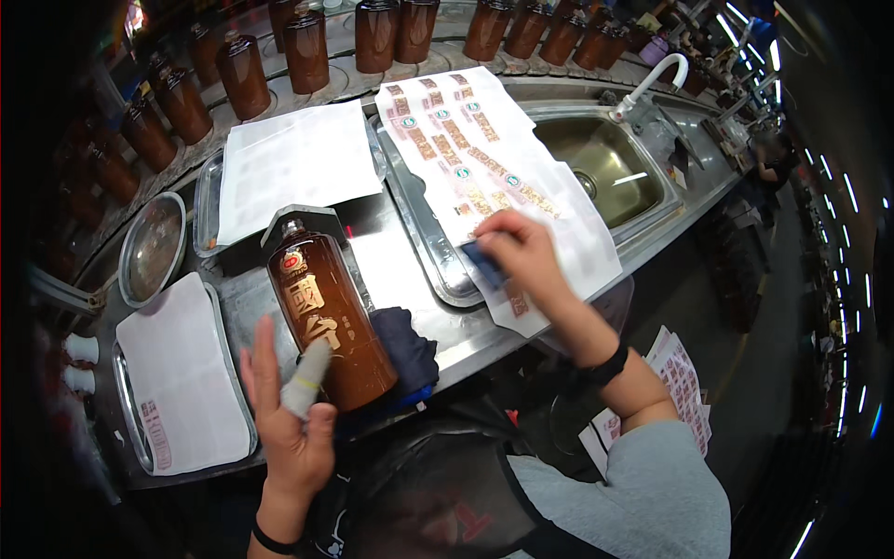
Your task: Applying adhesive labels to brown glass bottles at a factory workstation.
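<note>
While my left hand (289, 410) spreads its fingers wide against the brown bottle (328, 312) lying on a dark cloth (410, 349), my right hand (521, 253) pinches a blue pad (484, 261), pressing it onto the label sheet (503, 177) under its fingertips.

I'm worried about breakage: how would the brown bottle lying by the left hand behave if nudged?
The brown bottle looks glossy glazed, so probably slippery and breakable. It lies on its side on a dark cloth, so it may roll, though the cloth likely checks that. The left hand is beside it.
</note>
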Available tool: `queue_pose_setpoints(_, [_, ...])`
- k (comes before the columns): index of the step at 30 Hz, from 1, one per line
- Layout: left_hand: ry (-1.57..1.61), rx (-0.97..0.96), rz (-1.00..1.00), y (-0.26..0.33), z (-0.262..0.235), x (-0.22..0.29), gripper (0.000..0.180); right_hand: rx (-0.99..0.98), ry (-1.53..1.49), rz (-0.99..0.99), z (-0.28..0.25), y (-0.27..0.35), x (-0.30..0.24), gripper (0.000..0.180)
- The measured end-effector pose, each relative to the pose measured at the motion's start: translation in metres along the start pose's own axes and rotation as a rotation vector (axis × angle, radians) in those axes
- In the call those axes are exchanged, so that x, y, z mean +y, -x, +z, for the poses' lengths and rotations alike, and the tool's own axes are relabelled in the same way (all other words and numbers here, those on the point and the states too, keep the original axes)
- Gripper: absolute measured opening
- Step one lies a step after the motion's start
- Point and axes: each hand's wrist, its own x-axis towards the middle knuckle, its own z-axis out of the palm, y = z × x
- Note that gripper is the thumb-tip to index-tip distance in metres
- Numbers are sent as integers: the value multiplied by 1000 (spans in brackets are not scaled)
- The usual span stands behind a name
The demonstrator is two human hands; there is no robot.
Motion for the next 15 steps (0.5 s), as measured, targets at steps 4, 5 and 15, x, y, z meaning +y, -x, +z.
queue_pose_setpoints(4, [266,151,-152,21,4,-24,60,170,801,263,-76,-39,-10,41])
queue_pose_setpoints(5, [335,190,-200,25,3,-27,59,257,993,157,-88,-47,10,49])
queue_pose_setpoints(15, [210,111,-156,34,5,-45,46,312,623,414,-217,-138,107,44])
